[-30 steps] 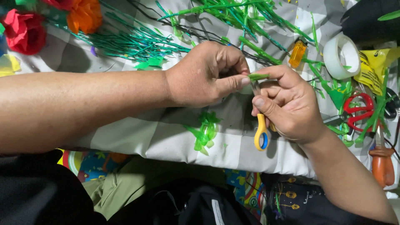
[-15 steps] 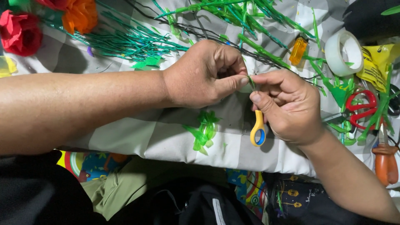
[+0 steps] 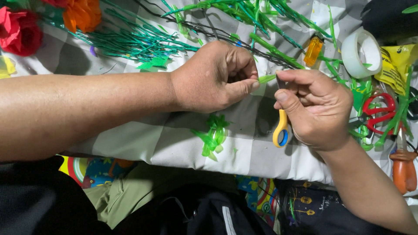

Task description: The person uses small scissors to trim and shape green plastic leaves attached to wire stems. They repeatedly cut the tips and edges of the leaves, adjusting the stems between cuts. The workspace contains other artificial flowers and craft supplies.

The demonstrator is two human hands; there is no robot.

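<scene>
Checked grey-white cloth covering the surface, littered with green stems along far edge. Left hand at centre, fingers pinching a small green strip. Right hand just beside it, fingers curled round yellow-handled scissors, blades hidden at the strip. Green offcuts near front edge below the hands. Red and orange paper flowers at far left corner; tape roll, red scissors, orange-handled tool at right edge.
</scene>
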